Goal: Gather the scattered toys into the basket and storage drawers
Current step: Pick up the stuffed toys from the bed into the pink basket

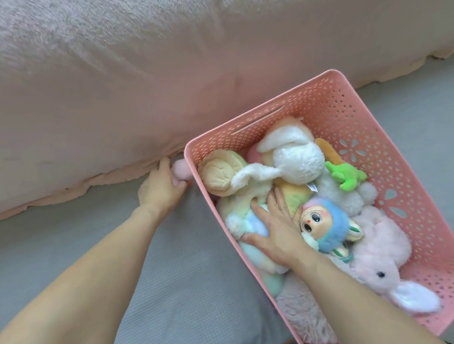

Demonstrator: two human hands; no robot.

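Grey mat (162, 289), basket (383, 134) (toy-filled)

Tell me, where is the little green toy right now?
The green toy lies inside the pink basket, toward its right wall, just right of the white plush rabbit.

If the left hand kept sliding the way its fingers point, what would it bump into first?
The left hand already touches a small pink plush; just past it is probably the pink basket wall, though depth is unclear.
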